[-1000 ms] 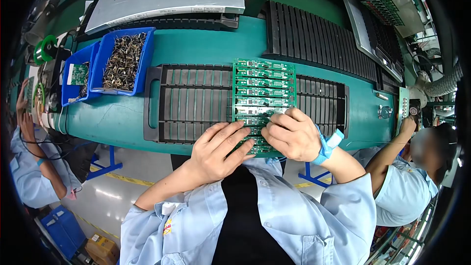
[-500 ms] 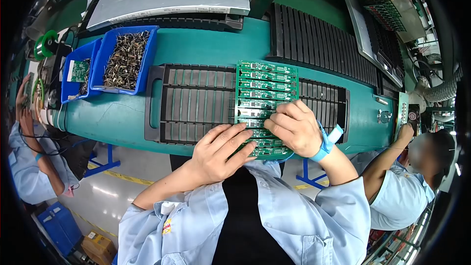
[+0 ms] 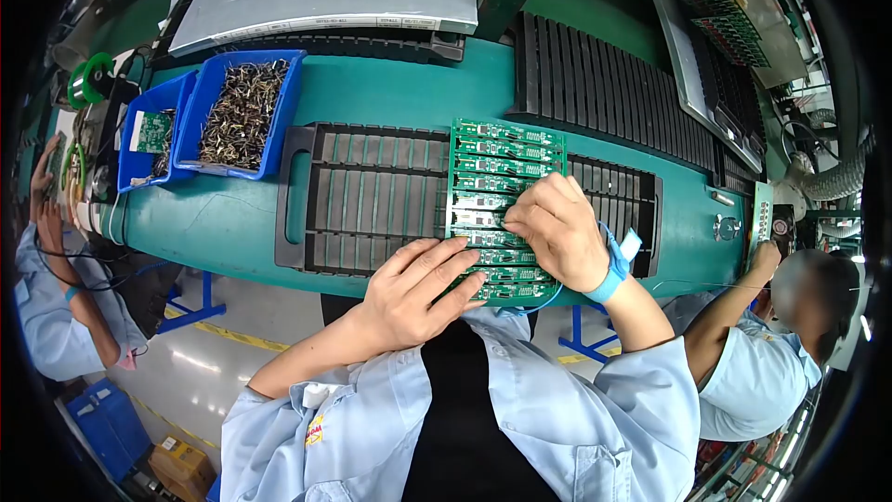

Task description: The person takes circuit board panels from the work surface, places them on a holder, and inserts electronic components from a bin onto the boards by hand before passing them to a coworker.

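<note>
Shirt badge [image 3: 314, 430]: red and yellow patch, closer to the body than the fingers of the left hand [image 3: 409, 288]; there's lettering, too tiny to read for sure.
Frame label [image 3: 332, 23]: printed white strip along the front edge of the silver frame [image 3: 279, 7], well beyond the left fingers, print not readable at this size.
Board panel [image 3: 492, 167]: green, right under both sets of fingers, lying across the black tray [image 3: 376, 167], most of it stretching away past the fingertips.
Left fingers: loosely spread, resting on the panel's near left part, pretty much same spot as half a second ago.
Right hand [image 3: 562, 232]: thumb and fingertips bunched together over the panel, can't tell if anything's pinched in there. They've crept a bit further up the rows since the earlier frame.
Wrist strap [image 3: 613, 270]: blue, just behind the right fingers.
Blue bin [image 3: 281, 116]: far left of the fingers, heaped with metal-legged parts [image 3: 243, 116].
</note>
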The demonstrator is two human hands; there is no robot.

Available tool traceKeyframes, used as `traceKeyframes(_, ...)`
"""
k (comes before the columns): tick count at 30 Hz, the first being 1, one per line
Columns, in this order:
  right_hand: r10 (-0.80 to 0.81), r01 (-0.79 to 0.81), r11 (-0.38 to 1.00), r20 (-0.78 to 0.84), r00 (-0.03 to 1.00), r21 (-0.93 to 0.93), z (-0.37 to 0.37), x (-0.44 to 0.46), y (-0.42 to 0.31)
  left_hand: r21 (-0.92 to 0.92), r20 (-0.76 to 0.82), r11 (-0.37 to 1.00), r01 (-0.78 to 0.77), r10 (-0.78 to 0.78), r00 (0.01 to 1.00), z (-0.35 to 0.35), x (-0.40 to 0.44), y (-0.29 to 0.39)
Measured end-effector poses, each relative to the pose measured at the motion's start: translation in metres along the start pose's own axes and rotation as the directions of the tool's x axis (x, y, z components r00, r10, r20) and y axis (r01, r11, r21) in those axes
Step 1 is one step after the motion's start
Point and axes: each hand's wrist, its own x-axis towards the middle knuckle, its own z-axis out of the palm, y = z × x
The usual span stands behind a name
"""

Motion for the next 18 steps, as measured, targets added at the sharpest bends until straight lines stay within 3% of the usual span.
traceKeyframes(3, -0.242, 0.253, 0.948, 0.079, 0.967, -0.194, -0.003, 0.009, 0.005, 0.003, 0.004, 1.0, 0.0, 0.0, 1.0, -0.001, 0.0, 0.0)
traceKeyframes(8, -0.076, 0.076, 0.997, 0.015, 0.997, 0.033, -0.01, 0.007, 0.0, -0.002, 0.003, 1.0, 0.003, -0.003, 1.0, -0.001, -0.001, 0.0)
traceKeyframes(13, 0.033, -0.036, 0.995, 0.031, 0.999, 0.093, -0.003, -0.009, -0.012, 0.015, 0.016, 1.0, -0.008, 0.007, 1.0, -0.001, -0.003, 0.0)
traceKeyframes(18, 0.001, -0.003, 0.998, 0.045, 0.999, 0.056, 0.0, -0.008, -0.01, 0.041, -0.007, 0.999, -0.028, 0.029, 1.0, -0.001, -0.003, 0.0)
